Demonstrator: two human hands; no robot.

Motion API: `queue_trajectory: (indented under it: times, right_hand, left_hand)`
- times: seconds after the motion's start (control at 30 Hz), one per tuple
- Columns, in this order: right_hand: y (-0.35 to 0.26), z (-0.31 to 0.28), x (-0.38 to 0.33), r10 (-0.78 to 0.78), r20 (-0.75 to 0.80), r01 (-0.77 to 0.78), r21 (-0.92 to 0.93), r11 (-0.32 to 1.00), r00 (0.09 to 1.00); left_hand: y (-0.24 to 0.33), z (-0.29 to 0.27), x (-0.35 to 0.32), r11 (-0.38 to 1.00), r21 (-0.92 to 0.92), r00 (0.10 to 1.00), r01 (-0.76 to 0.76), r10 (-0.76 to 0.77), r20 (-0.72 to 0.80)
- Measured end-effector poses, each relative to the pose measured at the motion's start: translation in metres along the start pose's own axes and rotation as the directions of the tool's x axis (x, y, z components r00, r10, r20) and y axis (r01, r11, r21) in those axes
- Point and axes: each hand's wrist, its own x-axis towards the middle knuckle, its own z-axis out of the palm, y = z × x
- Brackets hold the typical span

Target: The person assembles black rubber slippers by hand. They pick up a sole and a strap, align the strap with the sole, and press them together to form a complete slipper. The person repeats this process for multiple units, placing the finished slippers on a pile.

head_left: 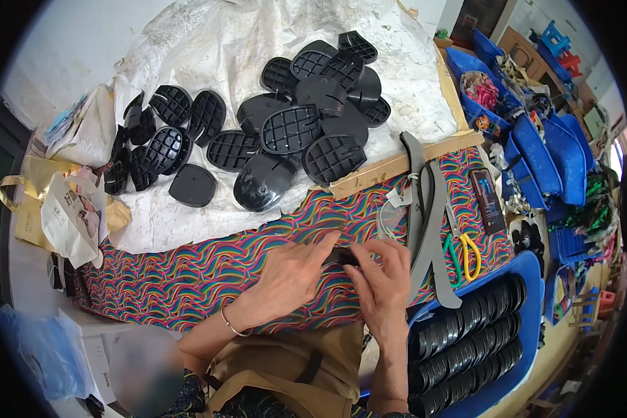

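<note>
Both my hands meet over the patterned cloth around a small black piece. It looks like part of a black shoe heel, but fingers cover most of it. My left hand, with a bracelet at its wrist, grips the left side, its index finger stretched along the top. At the right side, my right hand pinches the piece between bent fingers and thumb. Beyond them, black shoe heels lie in a loose heap, several with grid undersides facing up. Long grey strips lie to the right of my right hand.
Scissors with yellow and green handles lie beside a phone. A blue basin at lower right holds rows of black heels. A white sheet lies under the heap. Bags stand left; blue tubs line the right.
</note>
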Motion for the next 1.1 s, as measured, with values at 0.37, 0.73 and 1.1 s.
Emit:
queue_trajectory:
  times: [0.37, 0.73, 1.1]
  right_hand:
    - [0.020, -0.005, 0.032, -0.102, 0.239, 0.066, 0.155, 0.986, 0.966]
    - [0.027, 0.005, 0.024, -0.088, 0.165, 0.068, 0.126, 0.990, 0.982]
    - [0.045, -0.006, 0.018, -0.094, 0.229, 0.032, 0.260, 0.965, 0.969]
  left_hand:
    - [-0.005, -0.002, 0.013, 0.996, -0.088, 0.996, 0.013, -0.006, 0.089]
    - [-0.004, -0.001, 0.019, 0.997, -0.056, 0.995, -0.050, 0.055, 0.083]
    - [0.000, 0.001, 0.016, 0.999, -0.038, 0.992, -0.012, 0.017, 0.128]
